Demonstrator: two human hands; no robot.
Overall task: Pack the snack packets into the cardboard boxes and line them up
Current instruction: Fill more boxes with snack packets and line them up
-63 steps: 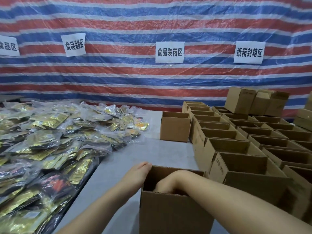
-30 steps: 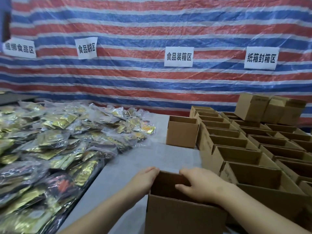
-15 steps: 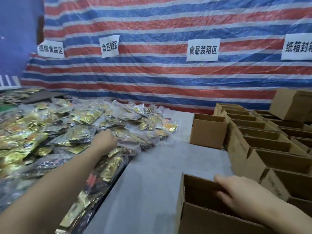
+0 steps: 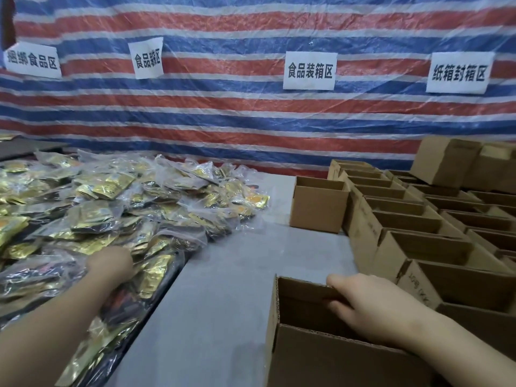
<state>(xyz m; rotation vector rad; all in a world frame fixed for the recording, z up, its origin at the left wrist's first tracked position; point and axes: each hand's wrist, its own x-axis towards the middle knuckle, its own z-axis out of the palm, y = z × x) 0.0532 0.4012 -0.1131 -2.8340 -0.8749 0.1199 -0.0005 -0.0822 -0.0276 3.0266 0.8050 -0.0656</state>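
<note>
Right hand (image 4: 371, 304) at the lower right of the frame grips the far wall of the nearest cardboard box (image 4: 329, 358), fingers curled over the rim and down inside; that box stands open at the bottom edge, and what shows of its interior holds nothing. Left hand (image 4: 110, 263), at lower left, reaches onto the heap of snack packets (image 4: 111, 216) with its fingers bent down among them; whether it has one pinched I cannot tell, since the fingertips are hidden behind the knuckles.

Those packets, gold foil pouches in clear plastic bags with a few dark ones near the bottom left, cover the whole left side of the frame, far too many and too overlapped to count. A bare strip of grey table (image 4: 223, 289) runs up the middle between the heap and the boxes.

On the right, open boxes (image 4: 418, 227) stand packed side by side in rows running toward the upper right, about eight showing in the nearest row, with more rows cut off by the frame edge; those whose insides show look empty. One single open box (image 4: 318, 208) stands apart at centre right, just beside that row. At far right two closed boxes (image 4: 446, 163) sit on top of the rows.

Behind everything hangs a red, white and blue striped tarpaulin (image 4: 251, 121) bearing four white paper signs (image 4: 310, 70).
</note>
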